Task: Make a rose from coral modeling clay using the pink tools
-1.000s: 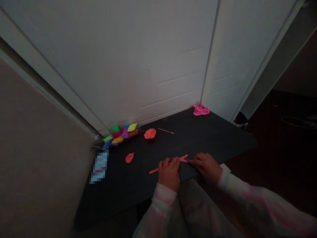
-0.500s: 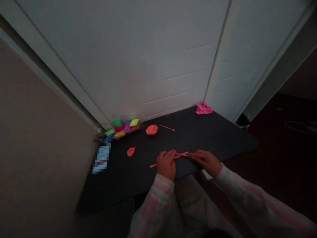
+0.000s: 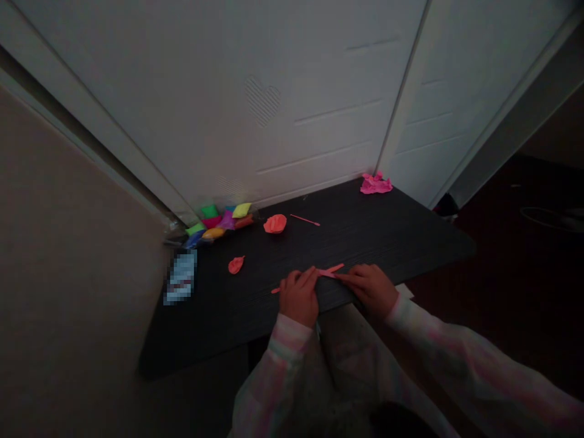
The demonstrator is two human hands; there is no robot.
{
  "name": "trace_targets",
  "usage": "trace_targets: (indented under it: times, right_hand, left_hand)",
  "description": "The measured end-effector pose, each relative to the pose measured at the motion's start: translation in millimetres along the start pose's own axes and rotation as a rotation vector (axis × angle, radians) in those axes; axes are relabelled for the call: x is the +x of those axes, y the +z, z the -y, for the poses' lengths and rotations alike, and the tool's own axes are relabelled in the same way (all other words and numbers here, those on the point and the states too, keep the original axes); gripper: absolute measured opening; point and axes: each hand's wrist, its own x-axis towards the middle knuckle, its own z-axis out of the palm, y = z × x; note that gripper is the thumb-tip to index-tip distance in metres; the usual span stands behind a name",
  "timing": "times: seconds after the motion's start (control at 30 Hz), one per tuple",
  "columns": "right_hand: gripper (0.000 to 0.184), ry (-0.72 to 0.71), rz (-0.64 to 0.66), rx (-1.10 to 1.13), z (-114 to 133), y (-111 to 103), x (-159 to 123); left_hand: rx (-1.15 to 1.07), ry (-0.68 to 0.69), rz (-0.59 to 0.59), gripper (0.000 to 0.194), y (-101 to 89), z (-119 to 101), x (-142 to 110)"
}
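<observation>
An orange-pink clay strip (image 3: 335, 268) lies slantwise on the dark table, and its middle runs beneath my left hand (image 3: 298, 297). The fingers of that hand are bent and pressed together over it; their undersides are hidden. My right hand (image 3: 371, 288) pinches a thin pink modelling tool (image 3: 326, 274), whose flat end crosses the strip close to my left fingertips. Farther back sit a cupped orange-pink clay piece (image 3: 275, 224) and, to the left, a smaller petal-like clay piece (image 3: 236, 265).
Several coloured clay packets (image 3: 214, 232) lie at the back left, with a blurred light-blue item (image 3: 181, 278) before them. A thin pink stick (image 3: 305, 219) rests behind the strip. Crumpled bright pink material (image 3: 376, 184) lies at the back right of the dark table (image 3: 410, 237), against white panels (image 3: 319, 79).
The pink tool's angle across the strip shifts slightly between frames as my right hand moves a little. My left hand stays over the strip. The view has tilted somewhat.
</observation>
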Motion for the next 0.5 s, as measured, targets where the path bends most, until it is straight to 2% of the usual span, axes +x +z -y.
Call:
trace_targets:
  times: [0.17,0.33,0.43,0.5]
  right_hand:
    - [0.03,-0.019,0.065,-0.121,5,-6,2]
    - [0.031,-0.022,0.123,-0.162,8,-11,6]
    - [0.03,-0.014,0.109,-0.12,5,-9,5]
    - [0.029,-0.002,0.084,-0.065,3,-7,3]
  left_hand:
    - [0.067,0.023,0.049,0.038,4.8,-5,5]
    - [0.104,0.028,0.026,0.031,8.1,-7,10]
    - [0.07,0.013,0.001,0.032,9.2,-7,9]
    - [0.022,0.001,-0.062,0.033,9.9,-3,7]
